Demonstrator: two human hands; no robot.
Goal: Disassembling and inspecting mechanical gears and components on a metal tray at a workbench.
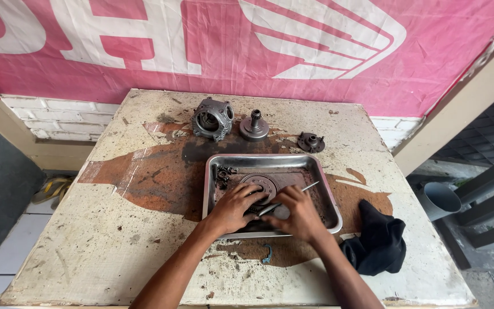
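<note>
Head view: left hand (pixel 234 207) pressing fingers narrowly onto round grey metal disc (pixel 260 185) lying in shallow steel tray (pixel 331 200); right hand (pixel 297 213) pinching thin metal rod (pixel 299 191) angled over it. Risk: oily rod slipping off, jabbing left fingers.

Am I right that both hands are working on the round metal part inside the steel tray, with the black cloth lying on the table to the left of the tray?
Not quite: the head view shows the black cloth lying to the right of the steel tray. The rest holds: the left hand and right hand are both on the round metal part inside it, on the table.
</note>
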